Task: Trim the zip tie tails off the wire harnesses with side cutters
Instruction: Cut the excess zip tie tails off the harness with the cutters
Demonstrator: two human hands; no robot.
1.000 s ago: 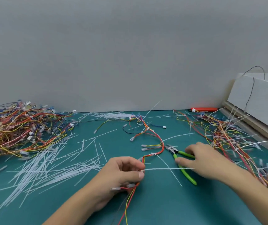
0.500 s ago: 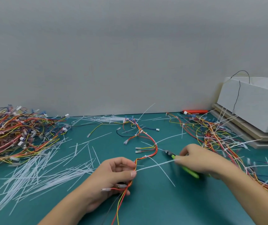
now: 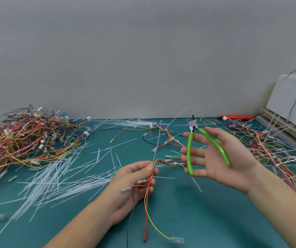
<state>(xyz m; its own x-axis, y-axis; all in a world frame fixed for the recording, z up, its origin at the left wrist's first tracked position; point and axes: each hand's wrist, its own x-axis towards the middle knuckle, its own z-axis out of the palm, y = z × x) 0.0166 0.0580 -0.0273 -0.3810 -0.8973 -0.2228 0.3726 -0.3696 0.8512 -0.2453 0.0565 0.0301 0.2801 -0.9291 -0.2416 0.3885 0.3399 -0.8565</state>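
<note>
Head view is showing me partway through the job, I judge: a spread of loose white cut zip tie tails (image 3: 59, 178) is lying toward the desk's left edge, beside a tangled heap of red, yellow and blue wire harnesses (image 3: 23, 138); another tangle with long white tails still on (image 3: 272, 151) is waiting near the right edge. My left hand (image 3: 134, 181) is pinching a thin red, orange and yellow wire harness (image 3: 148, 194) above the desk's front middle, its untrimmed white tail (image 3: 158, 140) sticking upward. My right hand (image 3: 220, 158) is lying palm-up, fingers straight, carrying the green-handled steel side cutters (image 3: 199, 140), jaws parted and pointing away from me.
</note>
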